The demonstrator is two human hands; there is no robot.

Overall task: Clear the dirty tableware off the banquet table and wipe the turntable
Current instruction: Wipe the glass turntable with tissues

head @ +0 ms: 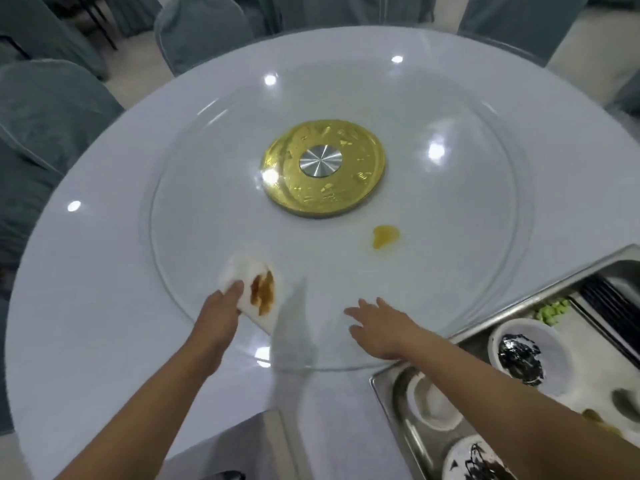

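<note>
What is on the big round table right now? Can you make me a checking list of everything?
Surface: white round table with a glass turntable on it; a gold hub at the middle.
Job's things: white wipe with a brown stain, lying on the turntable; yellow spill not yet wiped, near the hub.
Clutter: metal tray at the right edge holding dirty bowls, green food bits and dark chopsticks.
Hands: left hand holds the wipe; right hand rests flat and open on the turntable's near rim.
Cables: nothing seen.
Surroundings: chairs with grey-green covers around the far side of the table.
</note>
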